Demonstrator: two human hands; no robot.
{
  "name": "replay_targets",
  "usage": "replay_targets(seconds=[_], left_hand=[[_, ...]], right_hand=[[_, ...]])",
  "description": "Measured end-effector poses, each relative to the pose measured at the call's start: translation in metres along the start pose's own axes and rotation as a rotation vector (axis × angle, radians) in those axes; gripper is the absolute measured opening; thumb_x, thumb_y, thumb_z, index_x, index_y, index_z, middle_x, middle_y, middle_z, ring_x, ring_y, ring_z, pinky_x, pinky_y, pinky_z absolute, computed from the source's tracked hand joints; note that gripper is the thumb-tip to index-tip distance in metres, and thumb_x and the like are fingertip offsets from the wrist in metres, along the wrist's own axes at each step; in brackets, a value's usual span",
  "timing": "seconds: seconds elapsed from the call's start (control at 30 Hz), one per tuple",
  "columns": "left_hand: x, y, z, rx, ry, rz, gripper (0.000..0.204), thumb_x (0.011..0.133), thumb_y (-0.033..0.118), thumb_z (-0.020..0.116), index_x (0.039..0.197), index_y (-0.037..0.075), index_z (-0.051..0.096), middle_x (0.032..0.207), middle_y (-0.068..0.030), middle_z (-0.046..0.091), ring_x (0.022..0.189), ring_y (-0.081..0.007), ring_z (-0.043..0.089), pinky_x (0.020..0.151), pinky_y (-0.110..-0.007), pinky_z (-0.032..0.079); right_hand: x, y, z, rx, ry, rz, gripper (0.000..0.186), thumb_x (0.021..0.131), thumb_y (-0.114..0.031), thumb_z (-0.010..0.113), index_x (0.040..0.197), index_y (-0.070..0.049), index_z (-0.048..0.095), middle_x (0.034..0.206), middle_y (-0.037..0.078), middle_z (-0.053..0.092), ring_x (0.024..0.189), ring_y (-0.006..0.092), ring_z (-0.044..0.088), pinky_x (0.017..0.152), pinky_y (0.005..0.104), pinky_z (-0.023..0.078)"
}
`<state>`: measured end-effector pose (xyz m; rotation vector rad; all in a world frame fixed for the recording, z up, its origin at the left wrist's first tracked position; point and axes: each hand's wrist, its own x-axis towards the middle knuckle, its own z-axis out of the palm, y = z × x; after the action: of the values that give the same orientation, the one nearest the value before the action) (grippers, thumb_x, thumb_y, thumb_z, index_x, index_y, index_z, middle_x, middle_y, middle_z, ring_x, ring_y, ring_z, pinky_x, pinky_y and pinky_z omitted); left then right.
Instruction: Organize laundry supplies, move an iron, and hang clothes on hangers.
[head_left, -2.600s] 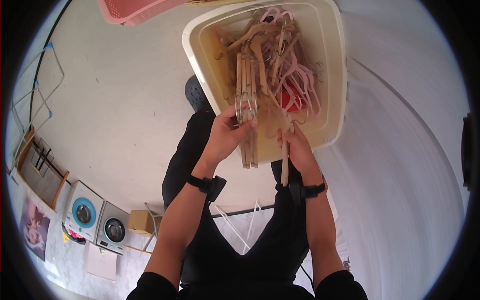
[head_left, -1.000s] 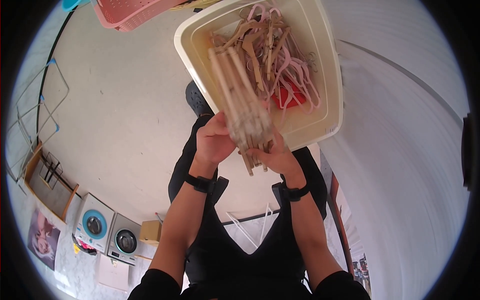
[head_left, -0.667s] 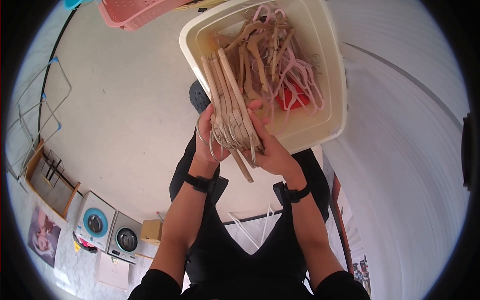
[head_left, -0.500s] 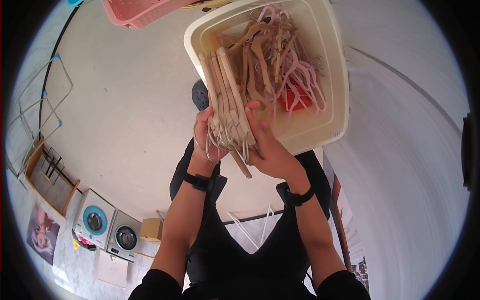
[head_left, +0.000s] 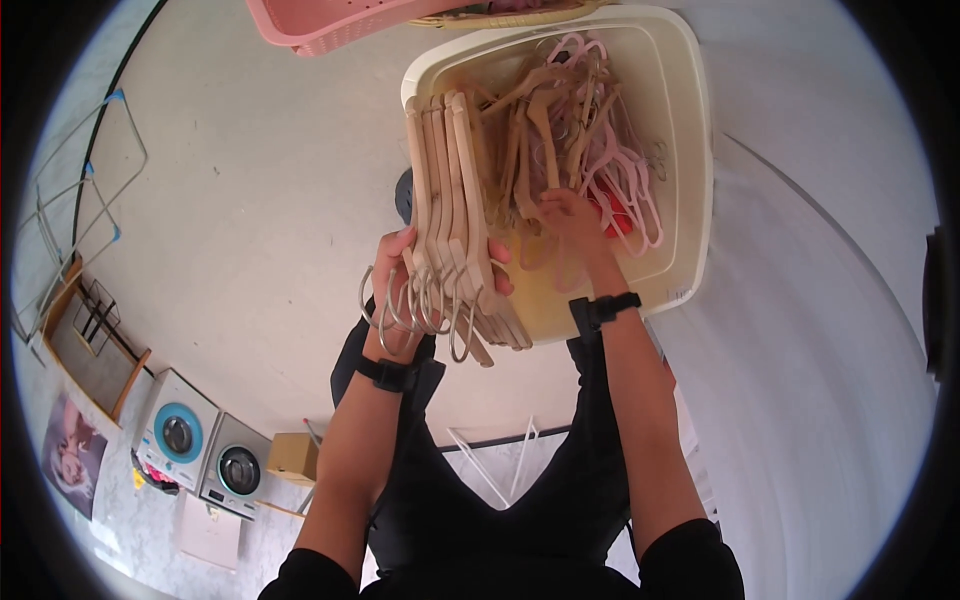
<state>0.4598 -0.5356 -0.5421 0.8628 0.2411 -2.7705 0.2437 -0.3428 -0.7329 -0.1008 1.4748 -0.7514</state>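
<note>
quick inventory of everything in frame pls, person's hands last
wooden hangers: one stack, several, light wood with metal hooks, held over the tub's left edge
cream tub: 1, top centre
loose hangers: many, wood and pink, inside the tub
pink basket: 1, top edge
toy washing machines: 2, white with blue doors, lower left
cardboard box: 1, brown, beside the machines
wire rack: 1, left edge
left hand: grips the stack
right hand: in the tub, on loose hangers

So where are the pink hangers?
In the head view, the pink hangers lie in the right side of the cream tub, beside the wooden hangers and just right of the right hand.
</note>
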Motion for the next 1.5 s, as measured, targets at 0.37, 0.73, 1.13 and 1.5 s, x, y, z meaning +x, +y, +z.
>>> replay_targets(seconds=[0.37,0.73,1.13,1.5], left_hand=[[-0.009,0.015,0.0,-0.054,0.011,0.111,0.084,0.097,0.06,0.045,0.163,0.01,0.028,0.124,-0.0366,0.062,0.1,-0.0564,0.069,0.085,-0.061,0.06],[-0.008,0.014,0.011,-0.015,0.086,0.09,0.086,0.099,0.061,0.043,0.166,0.012,0.024,0.117,-0.029,0.068,0.096,-0.0495,0.071,0.089,-0.059,0.057],[-0.01,0.008,0.004,-0.049,0.019,0.127,0.084,0.096,0.06,0.045,0.155,0.002,0.038,0.124,-0.0354,0.063,0.102,-0.054,0.069,0.081,-0.058,0.062],[-0.029,0.005,0.008,-0.023,0.049,0.185,0.088,0.097,0.055,0.051,0.167,0.011,0.021,0.122,-0.0299,0.065,0.102,-0.0517,0.069,0.092,-0.065,0.055]], right_hand=[[0.037,0.049,0.052,-0.659,0.287,-0.061,0.069,0.077,0.004,0.07,0.143,-0.003,0.049,0.13,0.028,0.065,0.127,0.0465,0.06,0.103,0.0462,0.05],[0.036,0.083,0.045,-0.683,0.259,-0.03,0.071,0.073,-0.002,0.079,0.139,-0.001,0.054,0.127,0.028,0.067,0.125,0.0452,0.061,0.101,0.0453,0.051],[0.024,0.04,0.066,-0.38,0.214,-0.126,0.069,0.073,-0.003,0.082,0.138,-0.002,0.058,0.124,0.016,0.072,0.118,0.0278,0.067,0.104,0.0345,0.049],[-0.033,-0.017,0.043,-0.092,-0.079,-0.131,0.067,0.081,-0.004,0.082,0.142,-0.004,0.056,0.12,0.008,0.07,0.112,0.0201,0.066,0.099,0.033,0.052]])
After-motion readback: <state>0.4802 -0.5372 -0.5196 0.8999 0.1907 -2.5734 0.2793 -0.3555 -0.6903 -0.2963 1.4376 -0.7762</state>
